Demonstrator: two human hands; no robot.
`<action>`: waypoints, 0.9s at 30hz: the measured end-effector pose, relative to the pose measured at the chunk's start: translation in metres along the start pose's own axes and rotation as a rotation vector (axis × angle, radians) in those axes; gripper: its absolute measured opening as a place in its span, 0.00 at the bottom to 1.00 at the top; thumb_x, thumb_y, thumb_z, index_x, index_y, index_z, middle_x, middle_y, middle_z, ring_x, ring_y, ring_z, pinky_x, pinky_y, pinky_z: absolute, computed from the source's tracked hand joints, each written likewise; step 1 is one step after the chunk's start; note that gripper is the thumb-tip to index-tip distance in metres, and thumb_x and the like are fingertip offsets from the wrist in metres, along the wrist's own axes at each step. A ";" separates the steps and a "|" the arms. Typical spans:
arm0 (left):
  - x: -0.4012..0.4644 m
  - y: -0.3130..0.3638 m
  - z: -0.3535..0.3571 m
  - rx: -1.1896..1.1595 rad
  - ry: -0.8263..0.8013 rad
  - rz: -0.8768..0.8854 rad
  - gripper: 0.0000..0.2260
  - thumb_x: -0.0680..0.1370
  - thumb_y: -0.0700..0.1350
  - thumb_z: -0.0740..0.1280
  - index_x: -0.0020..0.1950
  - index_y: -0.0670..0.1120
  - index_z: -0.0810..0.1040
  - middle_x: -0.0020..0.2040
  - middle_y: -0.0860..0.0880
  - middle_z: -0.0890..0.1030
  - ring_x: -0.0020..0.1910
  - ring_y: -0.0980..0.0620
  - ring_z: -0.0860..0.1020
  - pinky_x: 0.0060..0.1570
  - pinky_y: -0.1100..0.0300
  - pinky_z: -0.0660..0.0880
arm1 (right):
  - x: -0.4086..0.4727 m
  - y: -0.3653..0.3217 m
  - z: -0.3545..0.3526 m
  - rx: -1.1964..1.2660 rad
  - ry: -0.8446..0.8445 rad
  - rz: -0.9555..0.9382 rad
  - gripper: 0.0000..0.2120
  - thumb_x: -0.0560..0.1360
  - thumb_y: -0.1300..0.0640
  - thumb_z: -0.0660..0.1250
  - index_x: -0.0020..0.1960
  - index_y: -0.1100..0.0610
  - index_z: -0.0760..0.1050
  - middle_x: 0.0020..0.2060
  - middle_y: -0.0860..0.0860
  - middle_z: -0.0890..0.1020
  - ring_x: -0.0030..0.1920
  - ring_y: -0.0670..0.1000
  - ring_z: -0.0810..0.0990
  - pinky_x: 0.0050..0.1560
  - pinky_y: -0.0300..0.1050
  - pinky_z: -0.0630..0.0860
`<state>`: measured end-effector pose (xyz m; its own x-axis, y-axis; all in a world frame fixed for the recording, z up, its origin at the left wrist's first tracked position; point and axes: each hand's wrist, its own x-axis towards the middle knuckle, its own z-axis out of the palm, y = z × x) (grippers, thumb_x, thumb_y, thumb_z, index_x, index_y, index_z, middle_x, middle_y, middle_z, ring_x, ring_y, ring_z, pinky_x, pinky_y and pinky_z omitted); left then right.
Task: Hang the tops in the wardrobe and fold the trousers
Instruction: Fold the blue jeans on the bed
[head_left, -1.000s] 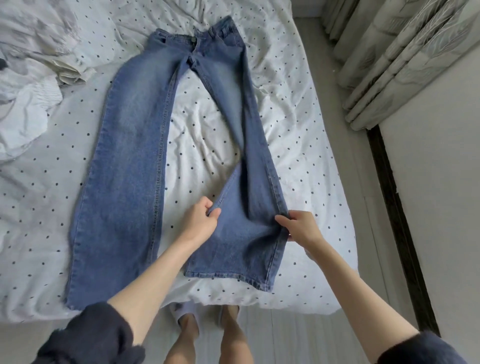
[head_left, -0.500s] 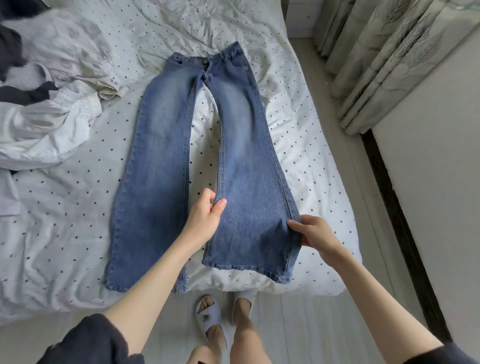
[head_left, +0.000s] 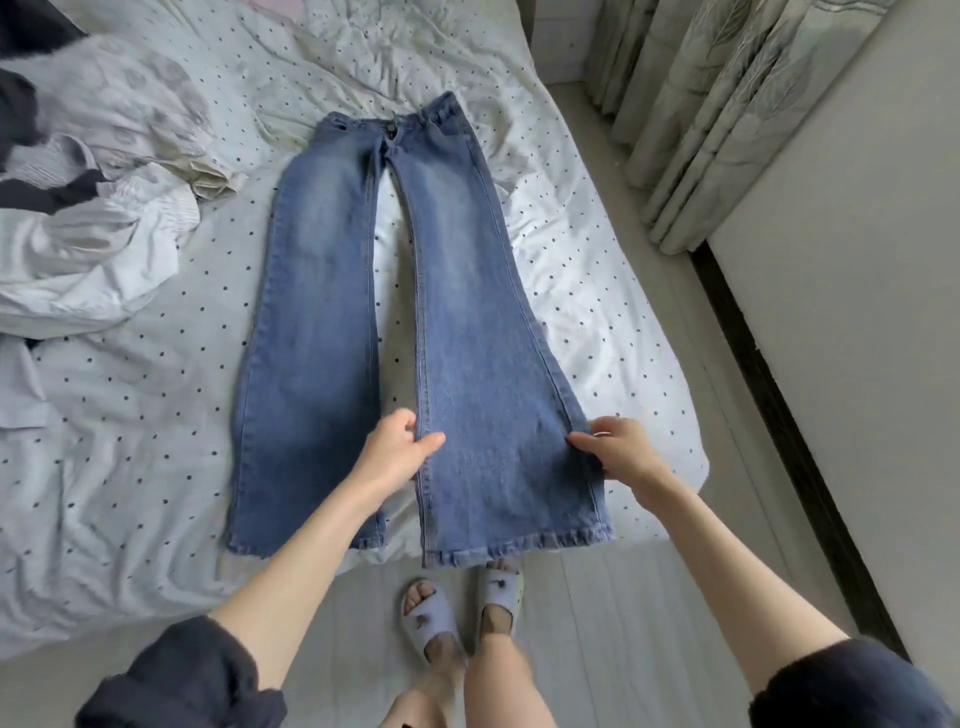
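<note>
We see a pair of blue jeans (head_left: 332, 291) spread flat, front side up, on a bed (head_left: 597, 291) covered with a white sheet dotted in black. Taking the jeans as our landmark, the waistband lies at the far end from us and the two hems reach the near edge of the bed, the hem of the right-hand leg hanging a little past that edge. The legs lie apart below the crotch, with a strip of sheet showing between them. Our left hand (head_left: 397, 449) has its grip closed on the inner seam of the right-hand leg, low down near the hem, thumb on top of the denim and fingers curled at the edge. Our right hand (head_left: 615, 452) pinches the outer seam of that same leg at about the same height, thumb lying over the cloth. Both forearms are bare, with dark sleeves (head_left: 192, 675) pushed up to the elbows. To the left of the jeans, well apart from them, a heap of rumpled clothes (head_left: 98, 218) in white, grey and dark tones sits on the bed. Below the hems we see feet in pale slippers (head_left: 428, 618) on the floor. To the right of the jeans, beyond the bed, pale patterned curtains (head_left: 727, 104) hang beside a plain wall.
</note>
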<state>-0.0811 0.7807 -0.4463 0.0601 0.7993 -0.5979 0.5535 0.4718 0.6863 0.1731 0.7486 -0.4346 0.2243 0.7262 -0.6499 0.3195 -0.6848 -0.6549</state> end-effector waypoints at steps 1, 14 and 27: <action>-0.003 -0.012 0.006 0.017 -0.034 -0.021 0.10 0.76 0.47 0.68 0.51 0.42 0.74 0.48 0.43 0.82 0.47 0.46 0.80 0.52 0.53 0.75 | 0.001 0.009 0.005 -0.021 -0.005 0.015 0.16 0.74 0.62 0.68 0.30 0.57 0.68 0.26 0.51 0.68 0.29 0.49 0.66 0.30 0.40 0.62; -0.013 -0.107 0.056 0.155 -0.159 -0.285 0.12 0.78 0.40 0.64 0.61 0.42 0.73 0.56 0.43 0.80 0.48 0.46 0.79 0.48 0.57 0.74 | 0.029 0.089 0.048 -0.368 -0.066 0.159 0.17 0.75 0.59 0.64 0.63 0.62 0.73 0.57 0.57 0.80 0.57 0.57 0.77 0.56 0.48 0.73; 0.019 -0.186 -0.100 0.153 0.469 -0.257 0.24 0.76 0.39 0.66 0.71 0.37 0.64 0.68 0.38 0.67 0.68 0.41 0.65 0.68 0.49 0.62 | 0.014 -0.004 0.201 -0.604 -0.190 -0.456 0.21 0.81 0.56 0.57 0.73 0.55 0.62 0.70 0.53 0.67 0.67 0.54 0.69 0.63 0.48 0.68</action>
<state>-0.2666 0.7455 -0.5442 -0.4493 0.7625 -0.4656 0.6184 0.6416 0.4538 -0.0103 0.7493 -0.5192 -0.1943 0.8677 -0.4575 0.8005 -0.1293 -0.5852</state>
